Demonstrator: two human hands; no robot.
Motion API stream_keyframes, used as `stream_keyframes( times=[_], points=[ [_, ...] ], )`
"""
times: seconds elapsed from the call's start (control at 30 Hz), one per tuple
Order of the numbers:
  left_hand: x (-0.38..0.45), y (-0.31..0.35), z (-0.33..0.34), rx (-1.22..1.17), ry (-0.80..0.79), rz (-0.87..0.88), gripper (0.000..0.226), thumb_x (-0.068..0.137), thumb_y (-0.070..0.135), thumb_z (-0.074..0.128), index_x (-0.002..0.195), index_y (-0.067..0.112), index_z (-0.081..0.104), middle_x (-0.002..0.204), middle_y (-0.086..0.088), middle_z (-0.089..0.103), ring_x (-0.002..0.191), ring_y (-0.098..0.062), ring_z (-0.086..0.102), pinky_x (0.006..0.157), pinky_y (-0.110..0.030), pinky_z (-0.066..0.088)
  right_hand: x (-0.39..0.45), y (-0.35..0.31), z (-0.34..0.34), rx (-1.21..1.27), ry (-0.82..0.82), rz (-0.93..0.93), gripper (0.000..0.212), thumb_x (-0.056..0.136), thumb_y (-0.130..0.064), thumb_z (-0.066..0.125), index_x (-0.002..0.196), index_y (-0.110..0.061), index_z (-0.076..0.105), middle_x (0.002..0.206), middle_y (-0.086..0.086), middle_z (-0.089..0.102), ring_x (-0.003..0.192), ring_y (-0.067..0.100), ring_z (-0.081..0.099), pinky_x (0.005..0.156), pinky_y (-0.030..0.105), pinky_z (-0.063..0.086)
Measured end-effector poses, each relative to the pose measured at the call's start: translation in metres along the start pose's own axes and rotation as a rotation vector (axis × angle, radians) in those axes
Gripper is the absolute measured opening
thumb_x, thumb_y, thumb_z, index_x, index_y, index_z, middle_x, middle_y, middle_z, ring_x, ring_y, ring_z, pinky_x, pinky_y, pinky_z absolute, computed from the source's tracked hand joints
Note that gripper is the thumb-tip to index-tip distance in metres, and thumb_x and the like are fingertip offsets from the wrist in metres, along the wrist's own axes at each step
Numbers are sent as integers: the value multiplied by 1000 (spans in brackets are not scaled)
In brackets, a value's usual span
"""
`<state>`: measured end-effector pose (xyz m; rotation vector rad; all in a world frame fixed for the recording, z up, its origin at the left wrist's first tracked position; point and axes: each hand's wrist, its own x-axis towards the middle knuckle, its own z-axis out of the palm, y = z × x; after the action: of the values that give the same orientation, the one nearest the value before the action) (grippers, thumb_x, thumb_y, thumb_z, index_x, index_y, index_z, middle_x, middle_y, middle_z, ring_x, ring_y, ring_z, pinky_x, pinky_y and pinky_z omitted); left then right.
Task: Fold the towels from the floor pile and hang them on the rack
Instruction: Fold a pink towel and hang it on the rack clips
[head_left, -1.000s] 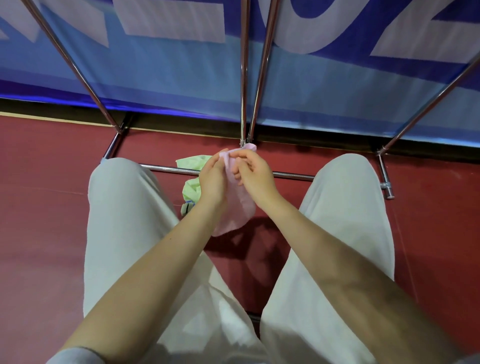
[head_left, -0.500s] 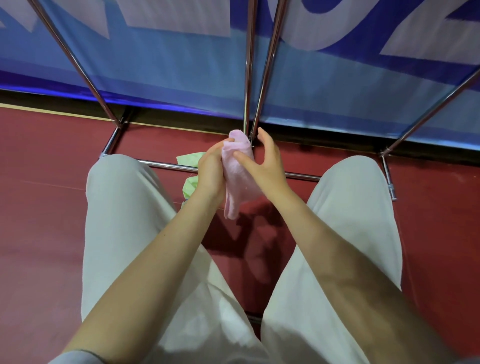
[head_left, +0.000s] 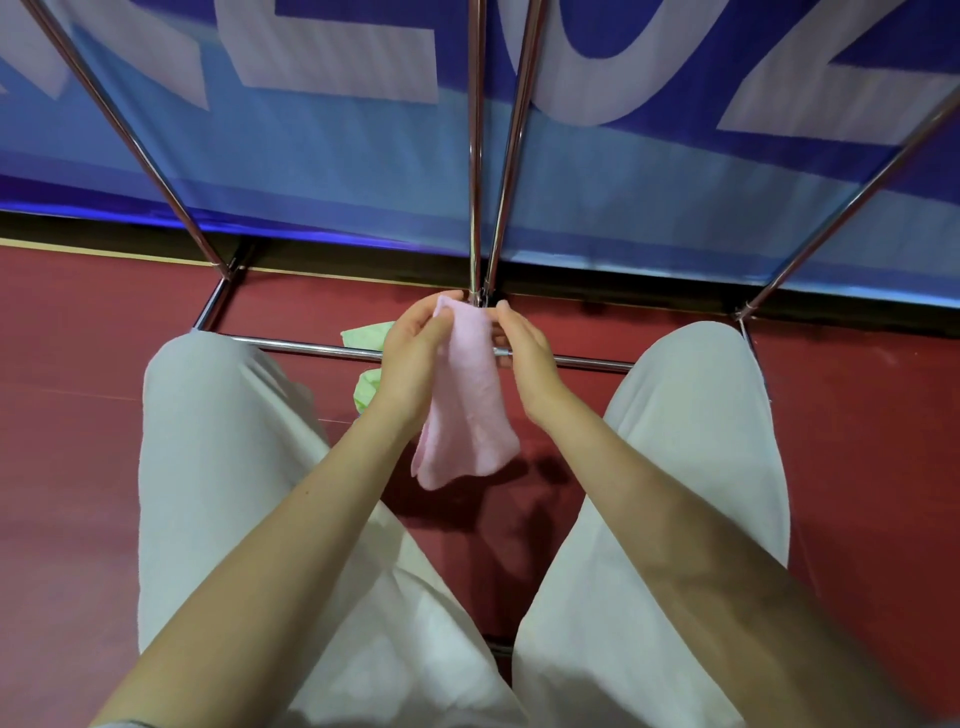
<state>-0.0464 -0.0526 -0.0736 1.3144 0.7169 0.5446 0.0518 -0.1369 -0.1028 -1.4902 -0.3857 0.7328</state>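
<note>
Hanging between the knees, small pink terry towel (head_left: 462, 410) is limp and light. Left hand (head_left: 410, 358) fingers curl round its top; right hand (head_left: 524, 353) pinches the opposite edge. Best hold: top corners. Beyond: crumpled green towel (head_left: 366, 387), chrome tube rack (head_left: 475, 171).

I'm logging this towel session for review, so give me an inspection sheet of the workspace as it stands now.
Surface: dark red floor, bare where visible.
Job's things: pink towel held up between both hands, hanging down, folded narrow; green towel on the floor behind the left hand, partly hidden; chrome rack, no towel on its visible bars.
Clutter: nothing seen.
Grippers: left hand grips the pink towel's top and side; right hand pinches its top edge.
Cables: nothing seen.
Surroundings: blue banner with large pale letters behind the rack; the person's light trousers at both sides.
</note>
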Motion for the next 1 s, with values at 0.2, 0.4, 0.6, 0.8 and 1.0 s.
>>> stream_keyframes(
  times=[0.2, 0.4, 0.6, 0.8, 1.0],
  points=[
    [0, 9, -20, 59, -99, 64, 22, 92, 12, 47, 99, 15, 68, 96, -7, 72, 94, -19, 65, 83, -31, 51, -1, 10, 4, -195, -184, 23, 53, 70, -29, 54, 122, -31, 57, 128, 0, 59, 122, 16, 52, 106, 36, 41],
    [-3, 14, -39, -15, -167, 22, 23, 93, 3, 40, 92, 12, 62, 67, 8, 66, 66, -6, 62, 61, -16, 48, 2, 16, 6, -164, -241, 134, 58, 84, -9, 58, 139, -16, 43, 127, 3, 58, 114, 12, 53, 96, 23, 42],
    [-1, 12, -55, -87, -152, -48, 20, 84, 16, 48, 95, 16, 65, 71, 2, 64, 69, -12, 61, 62, -20, 48, 0, 24, 13, -240, -359, 168, 22, 87, -10, 59, 107, -12, 67, 106, 4, 69, 102, 16, 62, 97, 37, 47],
    [15, 7, -73, -31, 94, -28, 22, 96, 17, 48, 97, 25, 68, 85, 7, 67, 85, -14, 58, 75, -28, 45, 6, 11, 11, -124, 72, -47, 15, 92, -17, 60, 101, -5, 64, 95, 4, 64, 88, 12, 57, 84, 31, 47],
    [18, 2, -57, 17, 113, 4, 19, 94, 24, 51, 95, 31, 68, 97, 2, 65, 89, -16, 57, 75, -35, 44, 3, -2, 0, -297, 237, -262, 20, 92, -22, 58, 86, -3, 56, 78, 12, 57, 72, 11, 47, 68, 29, 40]
  ],
)
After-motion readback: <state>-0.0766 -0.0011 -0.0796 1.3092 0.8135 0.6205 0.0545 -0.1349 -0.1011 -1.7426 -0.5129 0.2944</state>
